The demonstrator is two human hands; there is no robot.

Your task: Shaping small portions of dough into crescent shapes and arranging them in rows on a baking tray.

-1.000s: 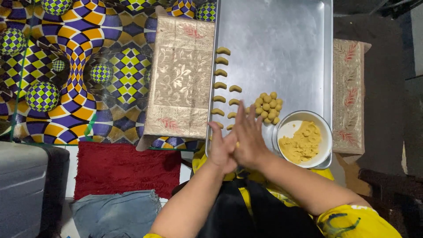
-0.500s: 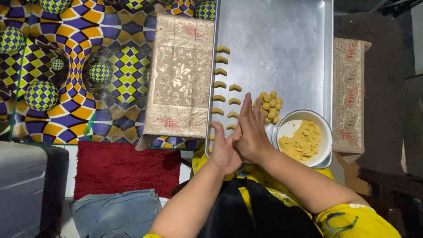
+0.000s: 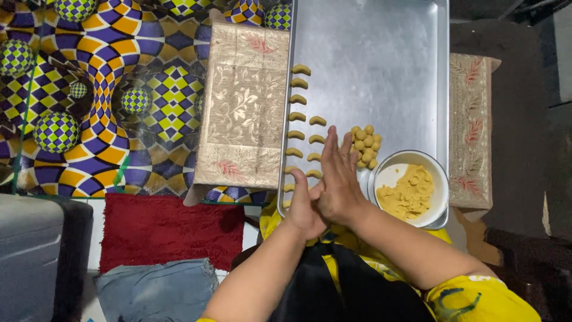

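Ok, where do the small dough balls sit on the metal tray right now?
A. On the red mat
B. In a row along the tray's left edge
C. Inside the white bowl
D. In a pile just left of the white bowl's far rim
D: the dough balls lie heaped on the tray, beside the white bowl, while crescent pieces line the left edge.

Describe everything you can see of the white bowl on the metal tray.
The white bowl is round, smooth and glossy, and looks like ceramic or enamel. It stands upright in the near right corner of the metal tray, roughly half full of crumbly yellow dough heaped toward its right side, with the left inner wall bare. A small pile of dough balls lies just beyond its rim. The right hand is close beside it on the left, but contact cannot be told.
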